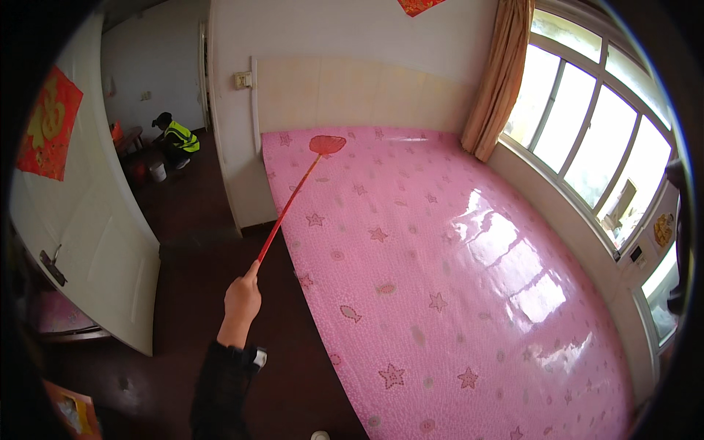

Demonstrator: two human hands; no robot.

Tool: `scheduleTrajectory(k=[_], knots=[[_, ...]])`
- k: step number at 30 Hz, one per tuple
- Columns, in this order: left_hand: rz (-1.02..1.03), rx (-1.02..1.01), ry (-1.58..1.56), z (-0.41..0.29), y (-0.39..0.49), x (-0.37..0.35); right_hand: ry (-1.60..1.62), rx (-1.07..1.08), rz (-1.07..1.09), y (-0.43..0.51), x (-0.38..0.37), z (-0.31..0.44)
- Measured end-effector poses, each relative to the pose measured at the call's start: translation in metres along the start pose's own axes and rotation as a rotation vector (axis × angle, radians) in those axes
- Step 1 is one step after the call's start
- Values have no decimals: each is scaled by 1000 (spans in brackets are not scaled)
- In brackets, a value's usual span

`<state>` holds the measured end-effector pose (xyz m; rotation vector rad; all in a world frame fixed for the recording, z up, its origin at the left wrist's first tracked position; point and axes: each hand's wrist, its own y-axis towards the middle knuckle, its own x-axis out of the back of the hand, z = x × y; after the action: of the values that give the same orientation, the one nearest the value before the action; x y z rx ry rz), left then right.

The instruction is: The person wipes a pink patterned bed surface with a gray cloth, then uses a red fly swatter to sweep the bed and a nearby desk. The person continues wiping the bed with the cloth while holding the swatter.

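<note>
My left hand point(242, 301) is closed around the lower end of a long red fly swatter point(290, 206). The handle slants away up and to the right. Its red fan-shaped head point(328, 144) lies over the far left part of a pink sheet point(407, 253) printed with starfish and fish, which covers a broad, bed-like surface. I cannot tell whether the head touches the sheet. Window light glares off the sheet's right half. My right hand is out of view.
A white door point(104, 236) stands open at the left. Beyond the doorway a person point(179, 142) in a yellow vest crouches beside a white bucket point(158, 171). An orange curtain point(498, 82) hangs by the windows point(577, 121). Dark floor point(286, 341) borders the sheet's left side.
</note>
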<state>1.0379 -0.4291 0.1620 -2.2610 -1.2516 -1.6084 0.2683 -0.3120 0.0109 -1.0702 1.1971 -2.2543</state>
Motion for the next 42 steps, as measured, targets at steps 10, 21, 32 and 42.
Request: scheduleTrajectory(k=[10,21,32,42], knots=[[122,482,-867,-4,-94,25,152,-34,-4,-13,-3,1],[252,791,-1541,-25,-203,68,428,23,28,56,10,-38],[363,765,-1557,-29,-295,109,5,378,78,77,20,-66],[25,727,-862,-14,-321,103,-197,290,75,105,20,-69]])
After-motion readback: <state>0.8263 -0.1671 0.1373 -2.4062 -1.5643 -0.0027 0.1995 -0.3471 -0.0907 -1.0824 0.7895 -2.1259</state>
